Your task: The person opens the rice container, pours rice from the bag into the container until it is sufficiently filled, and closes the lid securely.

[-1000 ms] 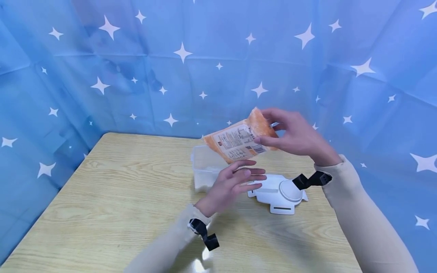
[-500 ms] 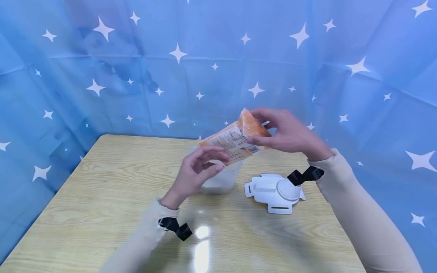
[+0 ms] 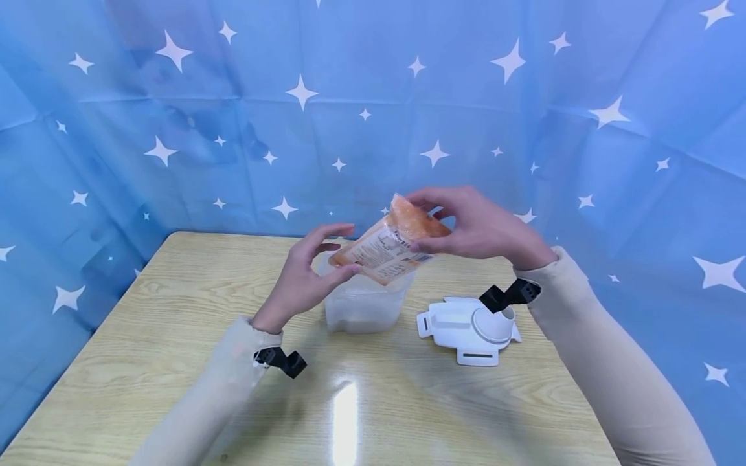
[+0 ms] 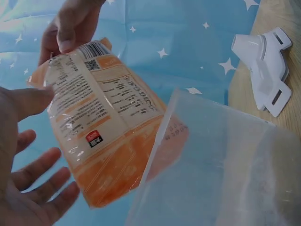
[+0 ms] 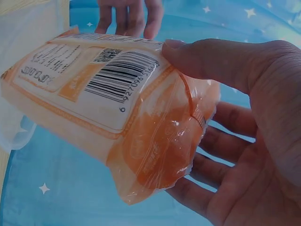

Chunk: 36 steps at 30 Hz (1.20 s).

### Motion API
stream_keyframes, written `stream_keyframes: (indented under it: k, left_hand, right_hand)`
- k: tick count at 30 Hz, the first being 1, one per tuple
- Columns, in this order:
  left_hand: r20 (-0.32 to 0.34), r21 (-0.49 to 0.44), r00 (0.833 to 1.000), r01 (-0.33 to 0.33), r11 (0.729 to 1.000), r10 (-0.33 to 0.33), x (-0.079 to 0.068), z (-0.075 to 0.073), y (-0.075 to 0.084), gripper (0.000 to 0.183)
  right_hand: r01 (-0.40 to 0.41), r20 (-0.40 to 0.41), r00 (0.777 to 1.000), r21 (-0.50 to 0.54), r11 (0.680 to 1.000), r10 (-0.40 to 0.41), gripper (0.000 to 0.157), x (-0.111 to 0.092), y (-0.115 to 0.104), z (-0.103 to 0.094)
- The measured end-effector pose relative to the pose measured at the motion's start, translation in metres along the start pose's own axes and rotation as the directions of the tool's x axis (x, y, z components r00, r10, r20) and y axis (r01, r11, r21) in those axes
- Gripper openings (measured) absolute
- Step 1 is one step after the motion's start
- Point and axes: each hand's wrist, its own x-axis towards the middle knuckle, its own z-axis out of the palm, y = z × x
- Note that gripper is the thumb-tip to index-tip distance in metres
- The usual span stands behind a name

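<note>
My right hand (image 3: pixel 474 223) holds the upper right end of an orange and white plastic packet (image 3: pixel 379 252), thumb on the printed back and fingers on the far side. In the right wrist view the packet (image 5: pixel 117 89) shows a barcode. Tilted, with its lower end to the left, it overlaps a translucent plastic box (image 3: pixel 361 310) in the head view. My left hand (image 3: pixel 300 275) is at the packet's lower left end with its fingers spread. In the left wrist view its thumb (image 4: pixel 35 101) overlaps the packet's edge, and its other fingers (image 4: pixel 44 172) stand apart from it.
Right of the box, a white lid (image 3: pixel 466 327) with a round spout and slotted side flaps lies on the wooden table (image 3: pixel 192 310). Behind the table hangs a blue curtain (image 3: pixel 350 84) with white stars.
My left hand has moved left from in front of the packet to its lower left end, fingers spreading. My right hand has carried the packet left, over the box.
</note>
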Motion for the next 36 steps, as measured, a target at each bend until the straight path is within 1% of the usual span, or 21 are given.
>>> stream_keyframes:
  k: [3, 6, 9, 12, 16, 20, 23, 26, 29, 31, 33, 36]
  left_hand:
    - [0.061, 0.026, 0.997, 0.052, 0.998, -0.053, 0.004, 0.001, -0.002, 0.068]
    - [0.090, 0.029, 0.992, 0.088, 0.996, -0.091, 0.006, 0.003, -0.005, 0.072]
    - [0.080, 0.017, 0.992, 0.097, 0.995, -0.098, 0.006, 0.005, -0.007, 0.070]
    - [0.059, 0.027, 0.994, 0.091, 0.996, -0.092, 0.007, 0.007, -0.009, 0.061]
    - [0.044, 0.031, 0.994, 0.104, 0.994, -0.105, 0.007, 0.007, -0.010, 0.052]
    - [0.033, 0.014, 0.990, 0.138, 0.990, -0.139, 0.007, 0.005, -0.010, 0.051]
    - [0.016, -0.002, 0.986, 0.168, 0.986, -0.168, 0.008, 0.005, -0.013, 0.051]
    - [0.004, -0.045, 0.979, 0.202, 0.978, -0.202, 0.009, 0.003, -0.016, 0.050]
    - [-0.007, -0.101, 0.971, 0.235, 0.967, -0.237, 0.010, 0.002, -0.017, 0.049]
    - [-0.014, -0.142, 0.968, 0.247, 0.959, -0.251, 0.011, 0.002, -0.017, 0.049]
    - [-0.020, -0.183, 0.964, 0.255, 0.949, -0.263, 0.011, 0.002, -0.018, 0.050]
    - [-0.023, -0.236, 0.963, 0.255, 0.938, -0.268, 0.012, 0.002, -0.020, 0.050]
  right_hand:
    - [0.000, 0.025, 1.000, -0.012, 1.000, 0.000, 0.059, 0.006, -0.004, 0.001]
    - [0.009, 0.060, 0.998, -0.013, 1.000, -0.009, 0.059, 0.013, -0.010, 0.002]
    - [0.029, 0.087, 0.996, -0.002, 1.000, -0.029, 0.057, 0.018, -0.015, 0.003]
    - [0.056, 0.101, 0.993, 0.007, 0.998, -0.056, 0.056, 0.021, -0.018, 0.004]
    - [0.080, 0.105, 0.991, 0.013, 0.997, -0.081, 0.056, 0.023, -0.018, 0.006]
    - [0.084, 0.071, 0.994, 0.042, 0.996, -0.087, 0.058, 0.021, -0.014, 0.008]
    - [0.059, 0.013, 0.998, 0.060, 0.996, -0.060, 0.060, 0.017, -0.008, 0.008]
    - [0.015, -0.058, 0.998, 0.082, 0.997, -0.010, 0.065, 0.013, -0.003, 0.009]
    - [-0.021, -0.117, 0.992, 0.147, 0.989, 0.039, 0.070, 0.010, 0.003, 0.012]
    - [-0.040, -0.149, 0.986, 0.219, 0.975, 0.074, 0.072, 0.009, 0.008, 0.017]
    - [-0.042, -0.168, 0.981, 0.308, 0.951, 0.098, 0.074, 0.009, 0.013, 0.023]
    - [-0.049, -0.171, 0.976, 0.439, 0.897, 0.137, 0.075, 0.011, 0.021, 0.034]
